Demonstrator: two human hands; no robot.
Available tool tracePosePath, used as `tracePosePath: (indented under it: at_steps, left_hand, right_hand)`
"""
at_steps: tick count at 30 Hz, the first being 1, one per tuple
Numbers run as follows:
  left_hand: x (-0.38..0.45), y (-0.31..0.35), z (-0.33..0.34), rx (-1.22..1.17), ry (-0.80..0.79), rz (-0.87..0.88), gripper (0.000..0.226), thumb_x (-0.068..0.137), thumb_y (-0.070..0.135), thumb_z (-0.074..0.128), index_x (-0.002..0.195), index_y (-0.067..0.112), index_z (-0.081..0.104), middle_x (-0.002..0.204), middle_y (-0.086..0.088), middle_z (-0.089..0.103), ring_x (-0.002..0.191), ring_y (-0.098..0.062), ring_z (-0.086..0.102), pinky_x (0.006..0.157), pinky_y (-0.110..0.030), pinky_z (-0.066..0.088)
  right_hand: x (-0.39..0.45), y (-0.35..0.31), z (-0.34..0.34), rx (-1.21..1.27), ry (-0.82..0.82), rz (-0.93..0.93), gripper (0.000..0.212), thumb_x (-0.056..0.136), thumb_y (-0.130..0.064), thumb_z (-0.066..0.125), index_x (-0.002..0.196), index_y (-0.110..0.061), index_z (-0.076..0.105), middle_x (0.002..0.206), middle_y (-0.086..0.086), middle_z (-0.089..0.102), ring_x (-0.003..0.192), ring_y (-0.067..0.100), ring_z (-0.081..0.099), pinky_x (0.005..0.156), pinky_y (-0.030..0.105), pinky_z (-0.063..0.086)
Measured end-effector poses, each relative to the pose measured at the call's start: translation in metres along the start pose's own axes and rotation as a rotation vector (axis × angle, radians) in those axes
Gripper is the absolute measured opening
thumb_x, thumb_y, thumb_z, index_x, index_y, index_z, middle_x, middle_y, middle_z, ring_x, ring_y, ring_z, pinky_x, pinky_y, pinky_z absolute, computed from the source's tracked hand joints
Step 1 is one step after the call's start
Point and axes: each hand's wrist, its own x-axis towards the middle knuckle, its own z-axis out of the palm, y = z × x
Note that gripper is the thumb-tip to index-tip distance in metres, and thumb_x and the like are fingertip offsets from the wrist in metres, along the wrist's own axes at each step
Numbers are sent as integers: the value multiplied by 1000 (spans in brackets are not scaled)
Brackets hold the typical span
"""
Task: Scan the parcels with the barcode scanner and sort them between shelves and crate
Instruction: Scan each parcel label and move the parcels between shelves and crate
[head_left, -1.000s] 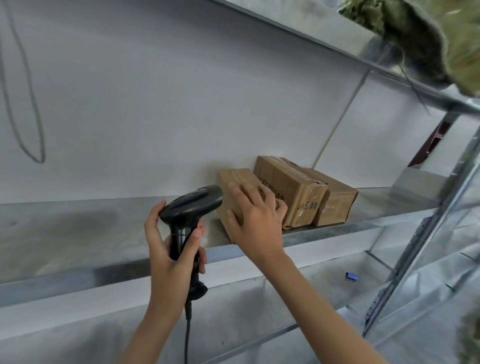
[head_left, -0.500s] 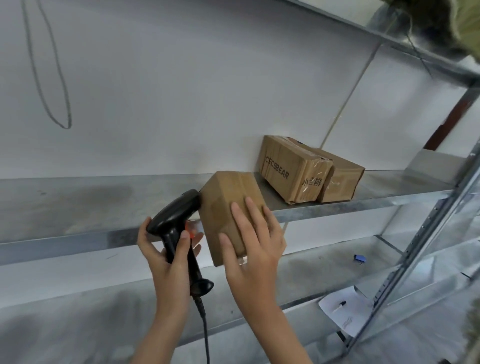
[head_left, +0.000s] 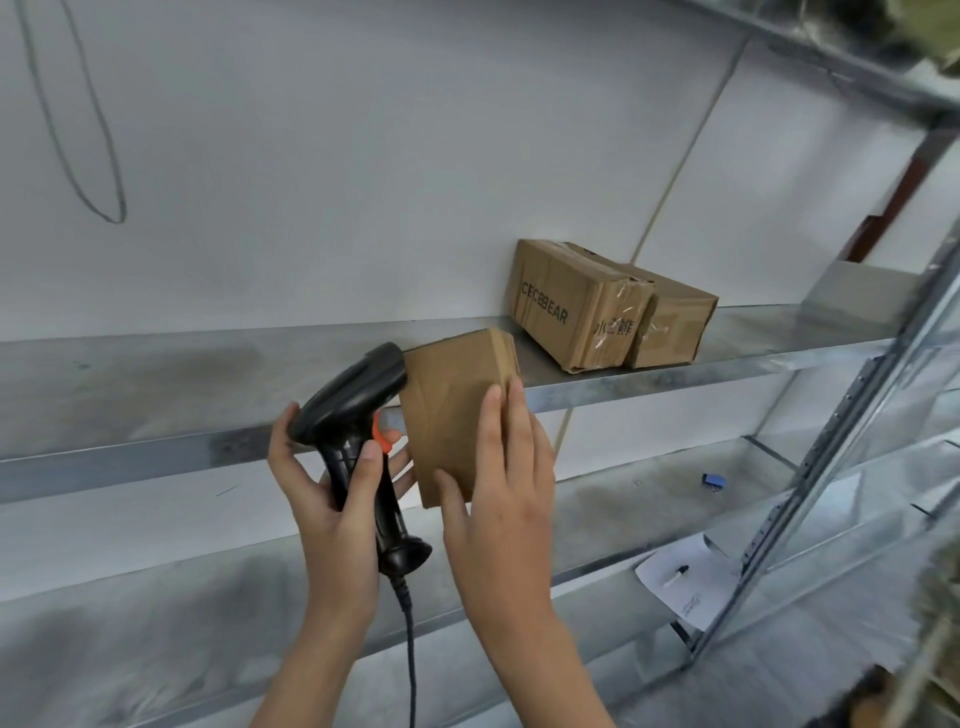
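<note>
Parcel (head_left: 457, 415) in plain brown cardboard sits in my right hand (head_left: 498, 499), held upright in the air just in front of the upper shelf (head_left: 156, 395), my fingers (head_left: 519, 431) flat along its right side and my thumb pressed near its bottom edge. My left hand (head_left: 332, 493) is wrapped tight round the handle of the barcode scanner (head_left: 363, 431); the black head touches or nearly touches the parcel's upper left corner, and an orange trigger shows beside my thumb. Its cable (head_left: 410, 649) drops between my forearms. Two more boxes lie touching each other on the upper shelf, well to the right: the CECEBEAR box (head_left: 571, 306) and a smaller taped box (head_left: 670, 322). On the lower shelf (head_left: 623, 499) I see a small blue clip (head_left: 712, 482) and a sheet of paper (head_left: 680, 577) with a pen on it
</note>
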Motion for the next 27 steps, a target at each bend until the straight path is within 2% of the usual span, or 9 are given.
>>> tracePosePath:
  at_steps: [3,7,11,14,18,20,22,24,27]
  left_hand:
    - [-2,-2,4,4,-30,-16,66,95,12,60,149,32,29,125,5,66,115,-27,67,104,-54,49]
    - [-5,1,12,4,-86,-13,59,100,0,51,143,33,28,104,21,73,101,-17,73,94,-30,57]
    - [-5,-7,9,-31,-72,-126,58,101,5,53,145,33,30,112,10,75,108,-26,71,103,-52,50]
    - [-9,-17,3,-88,-50,-243,58,97,11,57,145,36,35,132,-3,65,105,-17,72,94,-51,54]
    - [-20,-21,-2,-40,-53,-244,59,97,12,58,144,40,35,137,3,59,111,-19,70,101,-54,50]
    - [-28,-22,-4,-16,-57,-233,61,99,11,56,147,38,31,140,2,58,109,-19,71,104,-56,48]
    - [-38,-22,-6,6,-70,-222,62,99,9,55,148,37,30,132,9,63,109,-19,71,104,-56,49]
    - [-49,-21,-7,16,-80,-212,63,98,8,55,148,36,29,121,18,68,110,-19,70,102,-52,50]
    - [-64,-18,-7,23,-122,-182,65,94,11,58,147,36,30,124,11,67,109,-20,71,99,-42,55]
  right_hand:
    - [1,6,1,-59,-59,42,107,77,-48,79,156,-11,18,163,15,19,142,33,31,113,42,28]
    - [3,16,2,42,-34,99,88,81,-48,64,155,-17,29,165,9,17,137,33,37,110,46,40]
    - [-10,26,-6,344,-54,227,76,80,-48,59,151,-48,32,164,-16,14,137,9,25,104,18,32]
    - [-26,27,-17,502,-139,330,71,78,-51,55,143,-65,30,160,-31,9,142,0,19,103,3,24]
    - [-47,33,-23,465,-241,390,72,88,-43,65,148,-56,29,161,-26,17,147,-7,16,124,30,17]
    - [-52,35,-29,464,-261,441,74,92,-28,70,148,-47,27,158,-22,28,135,-23,19,120,15,18]
    - [-56,34,-36,455,-271,462,80,92,-23,71,147,-49,19,159,-17,29,132,-24,23,108,-1,19]
    - [-61,31,-39,457,-291,470,99,87,-28,76,147,-57,2,161,-20,18,135,-15,24,104,-3,23]
    - [-71,31,-39,423,-291,443,126,74,-38,85,142,-66,-17,158,-32,-5,134,-20,12,92,-8,24]
